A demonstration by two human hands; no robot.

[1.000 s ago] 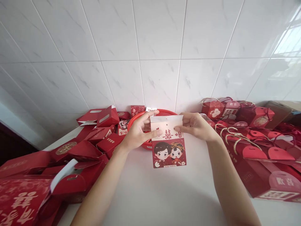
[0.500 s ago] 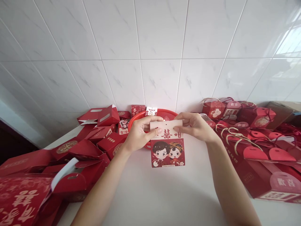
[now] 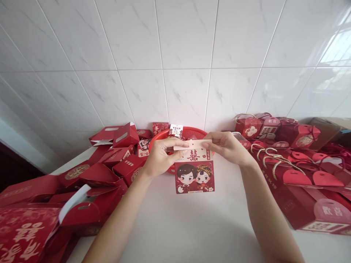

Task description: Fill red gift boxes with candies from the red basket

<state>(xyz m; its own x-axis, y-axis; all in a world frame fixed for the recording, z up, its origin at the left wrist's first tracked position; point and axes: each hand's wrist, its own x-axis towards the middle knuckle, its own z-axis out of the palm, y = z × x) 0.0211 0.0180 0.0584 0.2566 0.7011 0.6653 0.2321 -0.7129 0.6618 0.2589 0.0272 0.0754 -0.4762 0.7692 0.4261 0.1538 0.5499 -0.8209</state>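
Between my hands is a small red and white paper gift box [image 3: 195, 177] with two cartoon faces on its front and red characters on the white part above. My left hand [image 3: 164, 153] pinches the left end of its top edge, thumb in front. At the right end, my right hand [image 3: 226, 148] grips the same edge between thumb and fingers. A pale strip along the top, with a small hole in it, is folded over toward me. The fingers behind the box are partly hidden. Just behind it stands a red plastic basket [image 3: 157, 139] holding small packets.
Red gift boxes [image 3: 95, 171] lie heaped along the left side of the white table [image 3: 175, 230]. On the right stand more red boxes [image 3: 301, 182], several with rope handles [image 3: 274, 157]. A white tiled wall [image 3: 186, 95] closes off the back.
The top strip of the box has bent over toward me, where before it stood nearly upright. Both hands keep their hold at almost the same place.
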